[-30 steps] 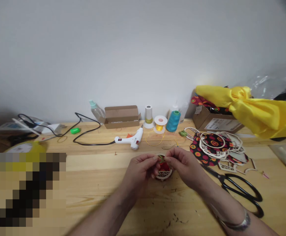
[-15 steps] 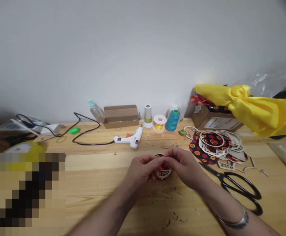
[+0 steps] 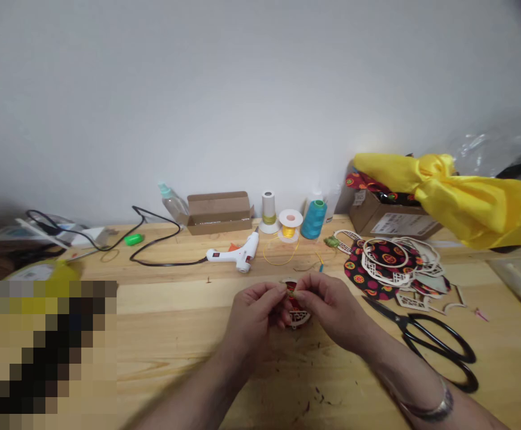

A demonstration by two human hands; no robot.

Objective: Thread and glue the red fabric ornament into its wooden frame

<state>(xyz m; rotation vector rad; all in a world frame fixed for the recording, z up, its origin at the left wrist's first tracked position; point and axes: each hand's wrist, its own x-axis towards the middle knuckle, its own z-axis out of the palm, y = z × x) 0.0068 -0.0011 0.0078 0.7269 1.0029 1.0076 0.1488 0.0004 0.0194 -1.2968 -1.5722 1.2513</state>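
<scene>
My left hand (image 3: 258,307) and my right hand (image 3: 325,304) meet over the table, each with thumb and forefinger pinched. Between the fingertips shows a small yellow-green piece (image 3: 291,294), too tiny to make out its kind. Just behind and below the fingers is a round wooden lattice ornament (image 3: 299,319) with dark red patterned fabric in its middle. The hands partly cover it, and I cannot tell whether they touch it.
Black-handled scissors (image 3: 442,339) lie beside my right forearm. Patterned fabric and wooden frames (image 3: 390,269) are piled at the right. Behind stand a white glue gun (image 3: 233,254), a yellow thread spool (image 3: 290,226), a teal thread cone (image 3: 314,220) and an open cardboard box (image 3: 219,214).
The fingertips have parted slightly, and the yellow-green piece now shows between them. Both hands stay over the round ornament; the view has shifted a little.
</scene>
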